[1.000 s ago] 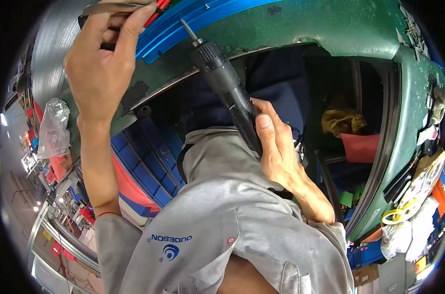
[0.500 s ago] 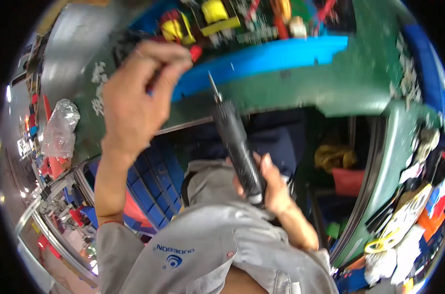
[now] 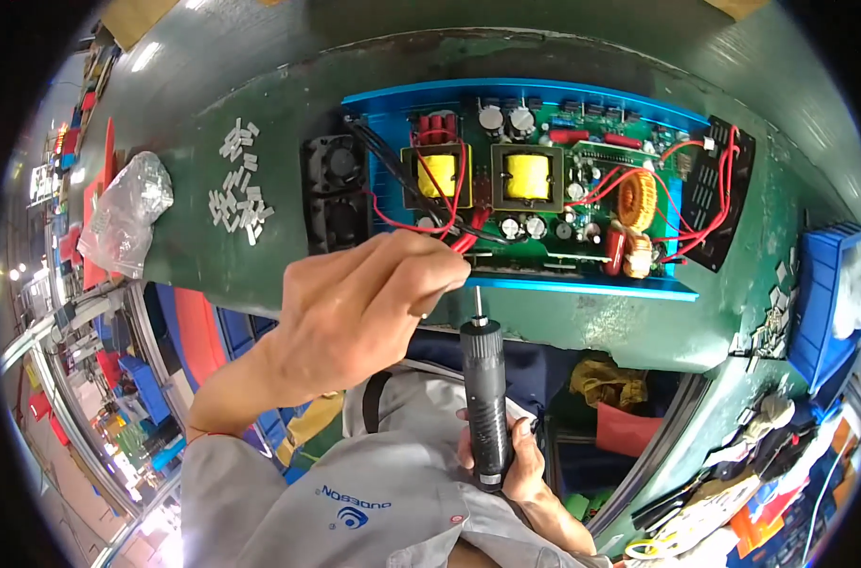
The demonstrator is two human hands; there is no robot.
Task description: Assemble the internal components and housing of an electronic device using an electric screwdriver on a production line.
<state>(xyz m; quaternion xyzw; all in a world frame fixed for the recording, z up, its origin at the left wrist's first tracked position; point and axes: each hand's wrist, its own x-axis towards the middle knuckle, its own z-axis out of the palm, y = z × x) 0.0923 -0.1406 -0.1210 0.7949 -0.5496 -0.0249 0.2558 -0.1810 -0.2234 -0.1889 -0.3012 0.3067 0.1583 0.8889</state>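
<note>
— What lies at the far left of the bench (image 3: pixel 260 275)?

— One clear plastic bag (image 3: pixel 123 213), crumpled, and just right of it a loose scatter of small white pieces (image 3: pixel 236 189), too many and too small to count.

— And then?

— Two black fans (image 3: pixel 334 194), stacked one above the other against the left end of the blue case (image 3: pixel 582 287). Inside the case sits one green circuit board (image 3: pixel 582 180) with two yellow transformers (image 3: pixel 525 175) side by side, one copper coil (image 3: pixel 637 194) to their right, and several red wires (image 3: pixel 705 199) running to one black end panel (image 3: pixel 719 189).

— Where are the hands?

— The left hand (image 3: pixel 364 303) reaches over the case's near edge, fingers (image 3: pixel 440 270) pinched shut at the red wires near the left transformer; what exactly they hold is hidden. The right hand (image 3: pixel 520 464) is lower, wrapped around the one black electric screwdriver (image 3: pixel 485 398), which stands upright with its bit just below the case's front lip.

— Anything further right?

— One blue bin (image 3: pixel 824 293) at the bench's right end
</note>
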